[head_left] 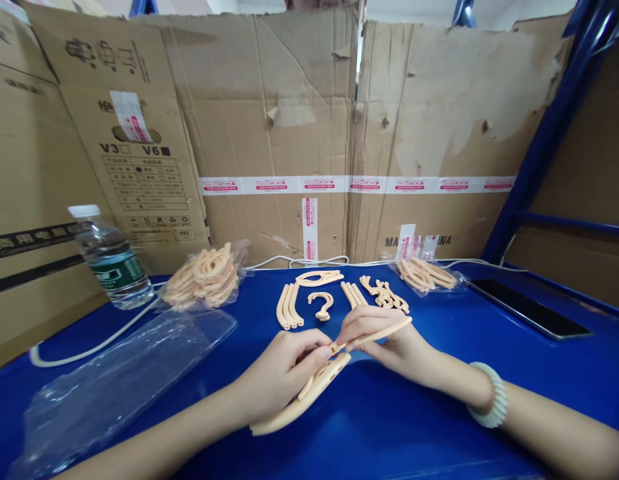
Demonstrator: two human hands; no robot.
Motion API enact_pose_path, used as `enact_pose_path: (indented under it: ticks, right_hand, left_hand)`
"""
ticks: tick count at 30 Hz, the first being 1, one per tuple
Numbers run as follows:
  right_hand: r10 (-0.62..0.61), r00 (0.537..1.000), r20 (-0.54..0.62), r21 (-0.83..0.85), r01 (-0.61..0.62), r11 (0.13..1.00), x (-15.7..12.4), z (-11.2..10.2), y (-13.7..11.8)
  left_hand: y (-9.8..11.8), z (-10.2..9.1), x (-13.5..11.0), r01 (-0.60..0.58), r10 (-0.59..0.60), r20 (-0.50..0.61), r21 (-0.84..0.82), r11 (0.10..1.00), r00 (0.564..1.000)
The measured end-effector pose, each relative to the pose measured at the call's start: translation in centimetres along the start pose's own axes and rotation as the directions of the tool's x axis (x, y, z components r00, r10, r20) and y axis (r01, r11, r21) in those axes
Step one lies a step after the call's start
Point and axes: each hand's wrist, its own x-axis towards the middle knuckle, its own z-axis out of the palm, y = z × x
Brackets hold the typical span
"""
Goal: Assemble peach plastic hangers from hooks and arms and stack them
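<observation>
My left hand (pixel 276 370) is closed around a peach plastic hanger piece (pixel 294 412), a long curved part with slots that slants down below the fingers. My right hand (pixel 402 350) pinches a slim curved hanger arm (pixel 386 331) whose inner end meets the left fingertips. The fingers partly hide where the pieces come together. Just beyond the hands lie a hanger hook (pixel 323 305), a row of curved arms (pixel 289 307), more straight-looking arms (pixel 353 293), a flat looped piece (pixel 319 277) and a heap of small hooks (pixel 385 295).
A clear bag of hanger pieces (pixel 202 277) lies at left, a smaller bag (pixel 426 275) at right. A water bottle (pixel 112 260), flat plastic bag (pixel 124 380), white cable (pixel 89 350) and black phone (pixel 529 310) are on the blue table (pixel 439 440). Cardboard walls (pixel 269 133) stand behind.
</observation>
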Motion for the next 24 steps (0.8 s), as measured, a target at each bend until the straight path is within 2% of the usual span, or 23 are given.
enact_pose_path:
  ticks: [6,10,15,19,21,24]
  right_hand:
    - [-0.052,0.997,0.056,-0.086,0.057,0.995,-0.5,0.0,-0.2]
    - [-0.112,0.984,0.137,-0.250,0.143,0.958,-0.6,-0.1,-0.8]
    - [-0.200,0.954,0.222,-0.417,0.279,0.865,-0.4,-0.1,-1.1]
    - [-0.297,0.916,0.269,-0.569,0.400,0.718,-0.4,0.1,-0.8]
    - [-0.339,0.897,0.286,-0.608,0.443,0.659,-0.4,0.1,-0.7]
    - [-0.379,0.876,0.299,-0.616,0.481,0.624,-0.4,-0.1,-0.7]
  left_hand:
    - [-0.3,0.0,0.1,-0.026,0.027,-0.013,0.114,0.993,1.000]
    - [-0.5,0.1,0.0,-0.071,0.070,0.011,0.186,0.980,0.997]
    - [-1.3,0.3,0.0,-0.147,0.142,0.036,0.248,0.958,0.989]
    - [-1.5,0.4,0.0,-0.155,0.149,0.046,0.256,0.954,0.988]
    - [-1.5,0.4,0.1,-0.149,0.143,0.041,0.257,0.955,0.989]
    - [-1.5,0.5,0.1,-0.163,0.163,0.023,0.258,0.952,0.986]
